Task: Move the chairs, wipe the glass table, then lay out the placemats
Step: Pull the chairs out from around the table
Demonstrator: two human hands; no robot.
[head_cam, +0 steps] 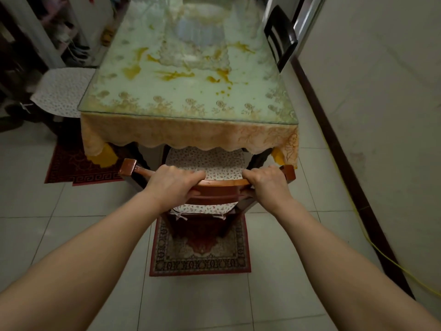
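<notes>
A wooden chair (224, 182) with a flowered seat cushion stands at the near end of the glass table (191, 91), its seat partly under the tabletop. My left hand (173, 181) grips the chair's top rail on the left. My right hand (265, 181) grips the same rail on the right. The glass top lies over a flowered cloth with an orange lace skirt and shows orange smears across its middle. A second chair with a white dotted cushion (62, 91) stands at the table's left side. A dark chair back (280, 37) stands at the table's far right.
A small patterned rug (200, 254) lies under the near chair and a red one (71, 166) at the left. A wall with a dark skirting runs along the right, with a yellow cable (372, 244) on the tiled floor beside it. Shelves with clutter fill the far left.
</notes>
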